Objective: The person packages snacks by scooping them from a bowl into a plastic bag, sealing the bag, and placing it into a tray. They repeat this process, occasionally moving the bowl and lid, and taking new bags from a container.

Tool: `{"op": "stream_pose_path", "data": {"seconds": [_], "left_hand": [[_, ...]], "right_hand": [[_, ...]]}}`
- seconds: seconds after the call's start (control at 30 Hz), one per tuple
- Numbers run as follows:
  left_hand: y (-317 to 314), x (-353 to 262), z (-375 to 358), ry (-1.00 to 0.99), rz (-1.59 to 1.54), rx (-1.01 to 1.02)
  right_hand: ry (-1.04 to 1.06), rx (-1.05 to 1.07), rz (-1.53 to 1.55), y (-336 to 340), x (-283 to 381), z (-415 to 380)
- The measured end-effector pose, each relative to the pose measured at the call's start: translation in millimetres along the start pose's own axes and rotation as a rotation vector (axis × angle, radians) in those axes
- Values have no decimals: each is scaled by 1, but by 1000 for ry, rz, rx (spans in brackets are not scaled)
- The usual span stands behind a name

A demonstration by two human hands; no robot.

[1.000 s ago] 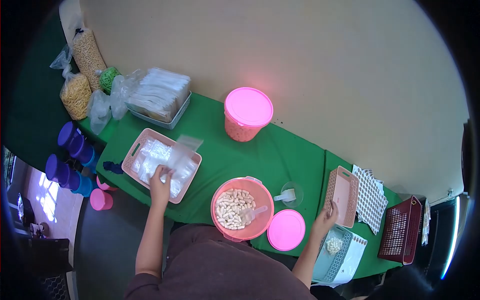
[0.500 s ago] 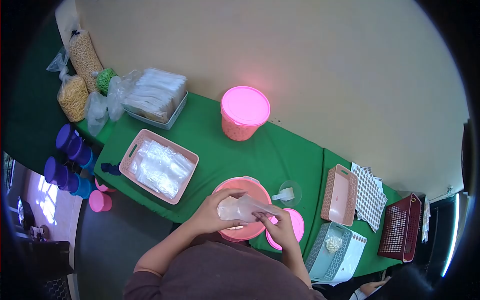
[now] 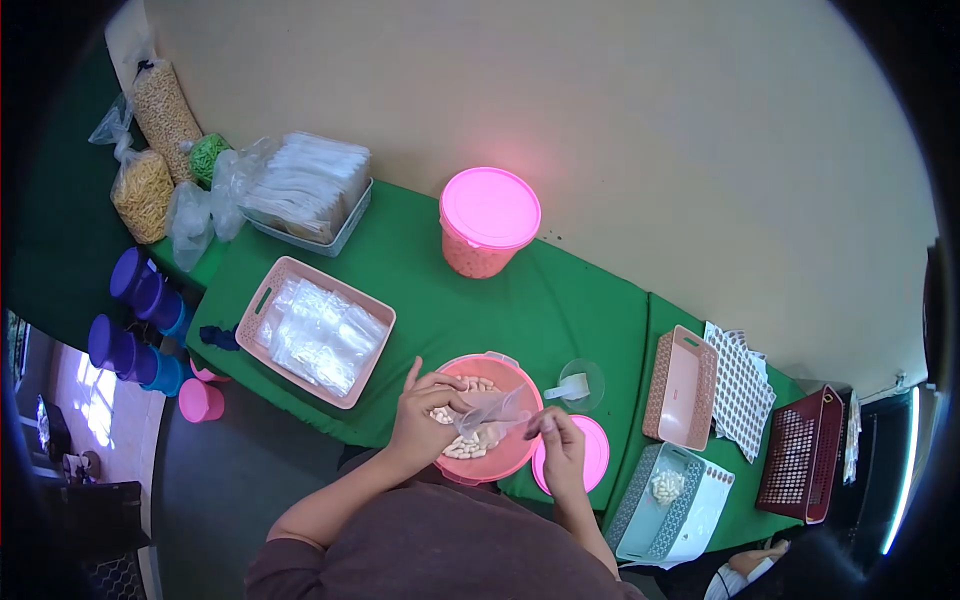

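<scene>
A clear plastic bag (image 3: pixel 492 410) is stretched between my two hands over a round pink tub (image 3: pixel 512 462). Cream-coloured snack pieces (image 3: pixel 466 447) lie in the bottom of that tub, partly hidden by the bag. My left hand (image 3: pixel 424 418) is closed around the bag's left part, its index finger pointing up. At the bag's right edge, my right hand (image 3: pixel 560 448) pinches the plastic between thumb and fingers. Just right of the tub, a white scoop (image 3: pixel 572 387) rests on a clear round dish (image 3: pixel 596 378). A pink lid (image 3: pixel 590 462) lies below my right hand.
Flat clear bags fill a pink basket (image 3: pixel 262 345) at left; more bags stand in a grey basket (image 3: pixel 345 240). A lidded pink tub (image 3: pixel 480 255) is by the wall. Rightward are a pink basket (image 3: pixel 683 405), a blue-grey basket (image 3: pixel 637 520), sticker sheets (image 3: pixel 738 390) and another person's hand (image 3: pixel 757 558).
My hands have moved apart, opening out the bag between them. My left hand has shifted left, uncovering more snack pieces in the tub.
</scene>
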State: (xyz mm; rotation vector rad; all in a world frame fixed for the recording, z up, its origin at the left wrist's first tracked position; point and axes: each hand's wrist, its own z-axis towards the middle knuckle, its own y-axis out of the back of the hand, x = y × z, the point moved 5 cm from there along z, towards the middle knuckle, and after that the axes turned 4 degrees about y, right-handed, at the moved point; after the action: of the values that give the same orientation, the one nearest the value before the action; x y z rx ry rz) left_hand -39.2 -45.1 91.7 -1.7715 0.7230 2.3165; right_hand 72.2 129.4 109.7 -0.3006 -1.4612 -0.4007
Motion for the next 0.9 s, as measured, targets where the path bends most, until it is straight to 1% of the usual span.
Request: {"op": "stream_pose_path", "data": {"seconds": [0.07, 0.13, 0.17, 0.23, 0.37, 0.43, 0.47, 0.53, 0.57, 0.63, 0.67, 0.73, 0.8, 0.87, 0.9], "left_hand": [[1, -2, -1, -35, -10, -31], [3, -10, -4, -163, 77, -36], [3, -10, -5, -163, 77, -37], [3, -17, -9, -284, 167, -41], [1, -21, -12, -358, 233, -47], [-6, -27, -17, -506, 365, 1], [-6, -26, -16, -506, 364, 1], [-14, -25, -17, -555, 376, 112], [-15, -23, -17, -554, 376, 111], [-22, -17, -17, -514, 362, 233], [-23, -19, -17, -514, 362, 231], [-23, -22, -12, -403, 144, 223], [-27, -22, -15, -417, 89, 247], [-34, -15, -21, -434, 33, 271], [-36, -6, -24, -422, -18, 197]], "right_hand": [[-70, 161, -42, -9, -10, -5], [-91, 169, -65, -14, -12, -5], [-100, 168, -75, -15, -13, -5], [-107, 169, -85, -17, -12, -4], [-87, 172, -101, -18, -7, -3], [-84, 167, -117, -18, -9, -3], [-103, 192, -170, -17, -11, -3], [-120, 219, -223, -16, -13, -2], [-147, 254, -238, -18, -14, -1], [-174, 291, -255, -18, -15, -2], [-156, 301, -263, -18, -13, -2], [-139, 312, -271, -18, -8, -1], [-27, 377, -338, -23, 4, 0], [-28, 388, -362, -25, 10, 0], [-27, 402, -386, -26, 11, 1]]}}
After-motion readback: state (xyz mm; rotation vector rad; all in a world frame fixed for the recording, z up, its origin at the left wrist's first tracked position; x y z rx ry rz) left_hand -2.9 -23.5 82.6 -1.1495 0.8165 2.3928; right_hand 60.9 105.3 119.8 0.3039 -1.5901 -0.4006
